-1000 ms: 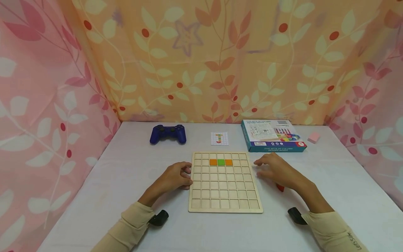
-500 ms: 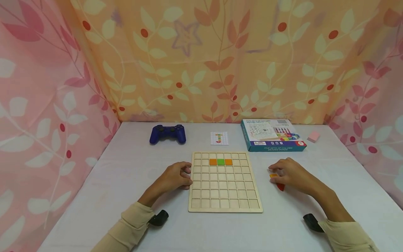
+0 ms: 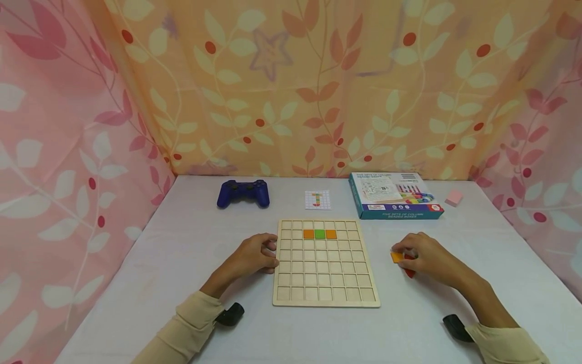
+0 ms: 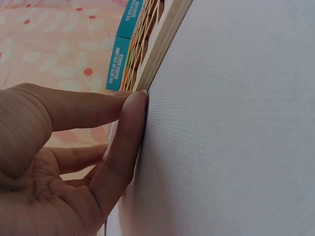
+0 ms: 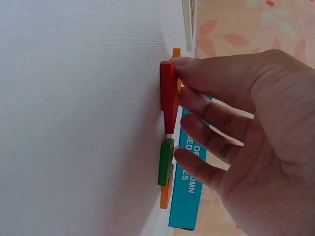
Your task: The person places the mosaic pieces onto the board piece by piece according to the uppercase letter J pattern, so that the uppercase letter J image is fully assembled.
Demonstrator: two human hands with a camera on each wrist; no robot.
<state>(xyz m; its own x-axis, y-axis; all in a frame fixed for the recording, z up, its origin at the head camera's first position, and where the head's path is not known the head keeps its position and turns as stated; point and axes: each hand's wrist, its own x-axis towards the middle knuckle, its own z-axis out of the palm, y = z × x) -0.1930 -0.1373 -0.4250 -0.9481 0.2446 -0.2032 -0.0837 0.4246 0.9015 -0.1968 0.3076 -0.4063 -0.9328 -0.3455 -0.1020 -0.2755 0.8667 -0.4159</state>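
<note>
A wooden grid board (image 3: 325, 279) lies mid-table, with an orange tile (image 3: 308, 234), a green tile (image 3: 320, 234) and another orange tile (image 3: 331, 234) in one row near its far edge. My left hand (image 3: 252, 255) holds the board's left edge; the left wrist view has its thumb and finger meeting at the board's rim (image 4: 162, 46). To the right of the board, my right hand (image 3: 424, 257) pinches a loose orange tile (image 3: 396, 257) at the fingertips. Red tiles (image 5: 168, 86) sit right beside it. A green tile (image 5: 166, 162) and an orange tile (image 5: 166, 189) lie under the palm, hidden from the head view.
Behind the board lies a small card (image 3: 318, 200) with a coloured J pattern on a grid. A blue game controller (image 3: 243, 193) is at the back left. At the back right are a teal box (image 3: 396, 196) and a pink block (image 3: 453, 198). Patterned cloth surrounds the table.
My right hand has drawn back from the board's right edge to the loose tiles and taken hold of an orange one. The left hand stays at the board's edge.
</note>
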